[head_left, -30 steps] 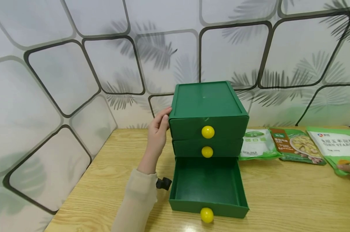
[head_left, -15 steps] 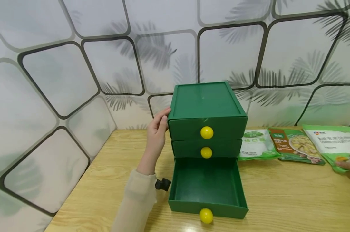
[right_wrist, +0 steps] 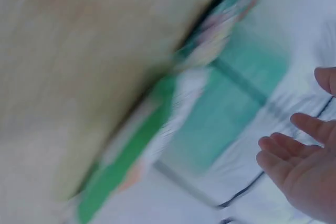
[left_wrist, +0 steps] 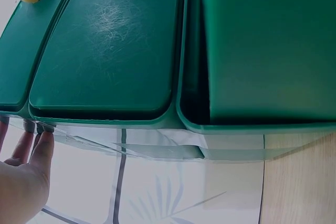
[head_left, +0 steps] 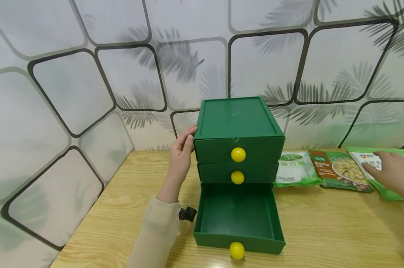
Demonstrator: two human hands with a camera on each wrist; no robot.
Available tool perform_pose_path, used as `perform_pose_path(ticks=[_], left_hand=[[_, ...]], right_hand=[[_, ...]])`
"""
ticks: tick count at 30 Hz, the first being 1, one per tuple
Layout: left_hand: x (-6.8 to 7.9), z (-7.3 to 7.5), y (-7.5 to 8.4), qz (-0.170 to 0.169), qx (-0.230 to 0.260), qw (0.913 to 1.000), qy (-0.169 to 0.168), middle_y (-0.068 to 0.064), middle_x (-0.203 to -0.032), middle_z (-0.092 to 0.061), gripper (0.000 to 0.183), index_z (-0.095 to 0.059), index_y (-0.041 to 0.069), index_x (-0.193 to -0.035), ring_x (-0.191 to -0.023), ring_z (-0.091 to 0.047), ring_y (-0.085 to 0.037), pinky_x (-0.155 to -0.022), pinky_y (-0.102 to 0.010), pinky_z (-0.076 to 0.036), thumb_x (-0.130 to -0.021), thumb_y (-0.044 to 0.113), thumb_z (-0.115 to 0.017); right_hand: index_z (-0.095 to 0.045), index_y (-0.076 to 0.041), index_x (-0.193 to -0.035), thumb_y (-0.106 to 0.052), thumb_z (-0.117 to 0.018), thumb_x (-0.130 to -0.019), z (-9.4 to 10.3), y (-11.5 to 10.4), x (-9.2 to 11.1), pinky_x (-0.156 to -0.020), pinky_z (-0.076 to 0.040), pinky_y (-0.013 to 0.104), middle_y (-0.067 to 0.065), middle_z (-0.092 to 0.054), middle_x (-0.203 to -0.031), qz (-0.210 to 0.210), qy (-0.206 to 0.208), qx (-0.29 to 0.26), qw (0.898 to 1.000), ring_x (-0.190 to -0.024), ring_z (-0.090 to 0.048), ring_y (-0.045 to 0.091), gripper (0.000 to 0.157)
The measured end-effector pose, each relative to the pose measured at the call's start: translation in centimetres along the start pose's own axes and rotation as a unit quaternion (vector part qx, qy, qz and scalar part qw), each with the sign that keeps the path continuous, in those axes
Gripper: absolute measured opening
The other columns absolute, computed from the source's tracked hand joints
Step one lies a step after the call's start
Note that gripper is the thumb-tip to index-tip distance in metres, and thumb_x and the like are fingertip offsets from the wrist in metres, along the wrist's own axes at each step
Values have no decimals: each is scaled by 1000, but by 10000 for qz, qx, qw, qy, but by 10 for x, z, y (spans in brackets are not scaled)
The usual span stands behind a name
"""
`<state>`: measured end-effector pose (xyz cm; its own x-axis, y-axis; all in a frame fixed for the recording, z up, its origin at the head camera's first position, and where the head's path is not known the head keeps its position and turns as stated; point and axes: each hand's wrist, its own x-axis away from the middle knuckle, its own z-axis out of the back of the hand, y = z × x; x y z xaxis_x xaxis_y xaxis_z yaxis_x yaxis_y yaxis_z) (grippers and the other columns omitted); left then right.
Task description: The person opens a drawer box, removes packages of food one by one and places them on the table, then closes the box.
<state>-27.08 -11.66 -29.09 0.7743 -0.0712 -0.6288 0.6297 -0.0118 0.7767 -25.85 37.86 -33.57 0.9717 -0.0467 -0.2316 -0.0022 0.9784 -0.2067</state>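
A green drawer cabinet (head_left: 237,118) with yellow ball knobs stands mid-table in the head view. Its bottom drawer (head_left: 237,217) is pulled out and bare inside; the two upper ones are closed. My left hand (head_left: 182,154) rests on the cabinet's left side near the top, fingers fairly straight; in the left wrist view its fingertips (left_wrist: 43,139) touch that side. At the far right, my right hand (head_left: 394,173) hovers over a white and green corn starch bag (head_left: 389,193), covering part of it. Its fingers (right_wrist: 307,124) are spread and hold nothing in the right wrist view.
A white and green bag (head_left: 294,167) lies right of the cabinet, partly behind it. Next to it is a brown and green food packet (head_left: 342,171). A patterned wall covering (head_left: 265,67) rises behind the wooden table (head_left: 322,230).
My right hand has let go of the corn starch bag's lower edge and moved up and left over it. The left hand stays on the cabinet.
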Motion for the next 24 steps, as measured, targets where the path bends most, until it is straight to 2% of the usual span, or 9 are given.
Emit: perform_pose_path(ticks=[6,13,15,21,24], left_hand=[[-2,0,2,70,13,10000,31,-11,-129,-44,37,-47,-2,-126,-112,-47,-21,-89,-36,-42,-97,18,-37],[-3,2,1,64,-59,9999,51,-10,-129,-45,39,-47,-1,-126,-112,-47,-20,-89,-37,-42,-97,23,-38],[-3,2,1,42,-45,10000,42,-10,-129,-45,40,-47,-2,-125,-112,-47,-21,-89,-37,-42,-96,25,-39],[-2,1,1,54,-26,10000,10,-10,-129,-44,41,-47,-1,-126,-113,-46,-21,-90,-37,-42,-96,26,-38],[-2,1,0,68,-13,10000,17,-10,-129,-44,38,-47,-1,-125,-113,-46,-21,-90,-37,-42,-97,22,-38]], right_hand=[[-34,21,-120,-25,-48,-91,20,-62,1,-77,-26,66,41,-33,-112,465,283,-609,9967,-100,-29,55,57],[-41,12,-124,-28,-46,-92,31,-120,9,-78,-29,63,35,-40,-114,602,650,-1239,9883,-102,-35,50,52],[-41,10,-124,-28,-47,-92,34,-132,14,-78,-30,61,34,-41,-115,627,781,-1461,9842,-103,-36,49,51],[-49,9,-119,-18,-54,-88,40,-170,27,-76,-34,57,32,-48,-110,908,1597,-1822,9659,-100,-42,46,41],[-50,8,-118,-17,-55,-87,43,-184,32,-74,-36,56,30,-49,-109,1014,1793,-2014,9576,-99,-43,44,40]])
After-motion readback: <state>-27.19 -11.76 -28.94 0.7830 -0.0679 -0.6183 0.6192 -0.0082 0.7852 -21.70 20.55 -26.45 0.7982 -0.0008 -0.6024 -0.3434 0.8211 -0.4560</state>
